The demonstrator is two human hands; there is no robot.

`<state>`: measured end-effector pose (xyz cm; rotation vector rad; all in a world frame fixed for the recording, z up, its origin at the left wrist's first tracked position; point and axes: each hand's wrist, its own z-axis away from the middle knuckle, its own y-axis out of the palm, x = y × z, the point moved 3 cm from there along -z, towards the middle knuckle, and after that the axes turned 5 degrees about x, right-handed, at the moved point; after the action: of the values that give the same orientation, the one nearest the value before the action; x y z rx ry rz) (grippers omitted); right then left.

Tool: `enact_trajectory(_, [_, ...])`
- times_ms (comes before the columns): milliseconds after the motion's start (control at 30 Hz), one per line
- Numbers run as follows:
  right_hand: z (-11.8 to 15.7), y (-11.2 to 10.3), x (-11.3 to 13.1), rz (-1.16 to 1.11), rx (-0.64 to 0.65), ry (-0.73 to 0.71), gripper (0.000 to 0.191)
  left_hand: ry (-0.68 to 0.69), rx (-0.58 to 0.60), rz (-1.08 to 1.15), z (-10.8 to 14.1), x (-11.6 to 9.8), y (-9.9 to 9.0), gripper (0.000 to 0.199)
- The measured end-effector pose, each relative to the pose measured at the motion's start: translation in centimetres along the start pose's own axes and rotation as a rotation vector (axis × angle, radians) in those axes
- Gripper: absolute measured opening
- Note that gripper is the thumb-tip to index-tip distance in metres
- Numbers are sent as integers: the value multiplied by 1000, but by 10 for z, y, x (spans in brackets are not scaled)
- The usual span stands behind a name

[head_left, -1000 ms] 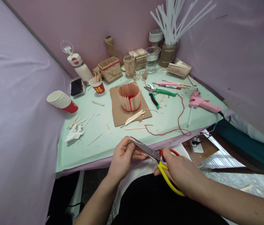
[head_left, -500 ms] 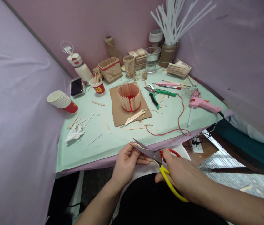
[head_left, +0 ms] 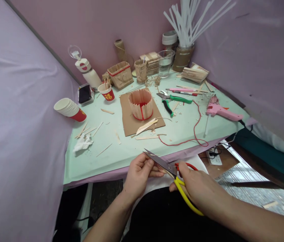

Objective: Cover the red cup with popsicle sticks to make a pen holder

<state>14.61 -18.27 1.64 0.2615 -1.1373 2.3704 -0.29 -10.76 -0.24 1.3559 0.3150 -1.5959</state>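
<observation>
Just off the table's front edge, my left hand (head_left: pixel 139 171) pinches a thin wooden strip (head_left: pixel 168 173) between thumb and fingers. My right hand (head_left: pixel 196 185) is wrapped round the scissors (head_left: pixel 166 164), which have one red and one yellow handle. Their blades lie along the strip, close above my left fingers, and partly cover it. Beyond the hands, a round basket of upright wooden slats (head_left: pixel 142 105) with a red base rim stands on a cardboard sheet (head_left: pixel 129 124). Cut wooden pieces (head_left: pixel 147 125) lie at the sheet's near edge.
Green-handled pliers (head_left: pixel 168 101), a red cord (head_left: pixel 179 144) and a pink glue gun (head_left: pixel 222 111) lie to the right. Stacked paper cups (head_left: pixel 70 109) and crumpled tissue (head_left: pixel 83 143) are at left. A clear cup of water (head_left: pixel 165 65) stands at the back.
The scissor blades are a little closer together along the strip. Both hands keep nearly the same place, and the whole view has shifted slightly.
</observation>
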Motion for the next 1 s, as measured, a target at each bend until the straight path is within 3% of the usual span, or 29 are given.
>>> enact_trajectory(167, [-2, 0, -2, -39, 8, -1, 15, -7, 3, -49, -2, 1, -2, 25])
enact_trajectory(333, [-4, 10, -4, -376, 55, -190, 17, -8, 40, -77, -3, -2, 0, 26])
enact_trajectory(433, [-6, 8, -7, -451, 39, -231, 20, -17, 49, -63, -5, -8, 3, 27])
enact_trajectory(600, [-26, -27, -29, -350, -225, -151, 22, 15, -38, -31, -22, -29, -1, 29])
enact_trajectory(733, [-49, -64, -51, -171, -456, 6, 21, 80, -85, -62, -43, -54, -11, 29])
enact_trajectory(1000, [-76, -102, -54, 114, -538, 246, 32, 190, -83, -71, -68, -86, -30, 27])
